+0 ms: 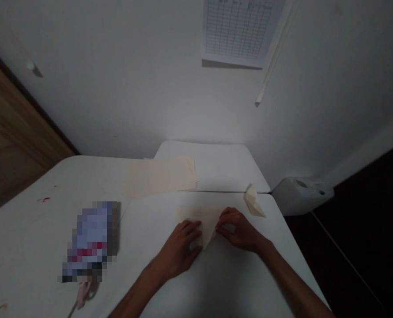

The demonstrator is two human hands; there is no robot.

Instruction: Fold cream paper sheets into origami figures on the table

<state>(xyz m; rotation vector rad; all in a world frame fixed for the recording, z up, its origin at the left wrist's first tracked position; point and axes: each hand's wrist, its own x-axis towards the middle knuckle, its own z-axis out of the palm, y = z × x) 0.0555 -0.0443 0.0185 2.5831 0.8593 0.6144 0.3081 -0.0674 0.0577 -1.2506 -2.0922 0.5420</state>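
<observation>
A cream sheet of paper (209, 221) lies on the white table in front of me, with a corner folded to a point facing me. My left hand (185, 247) rests at the paper's left side, its fingers apart and their tips touching the sheet. At the right slanted edge, my right hand (236, 227) pinches the paper between thumb and fingers. Just beyond that hand stands a folded paper piece (254, 201), apart from the sheet. Part of the sheet's left side is hidden behind my left fingers.
Several cream sheets (161, 174) lie at the back left of the white table (170, 291). A blurred bluish item (92, 234) with a pinkish strap lies on the left. A white plastic container (302, 194) stands beyond the right edge. A printed chart (238, 33) hangs on the wall.
</observation>
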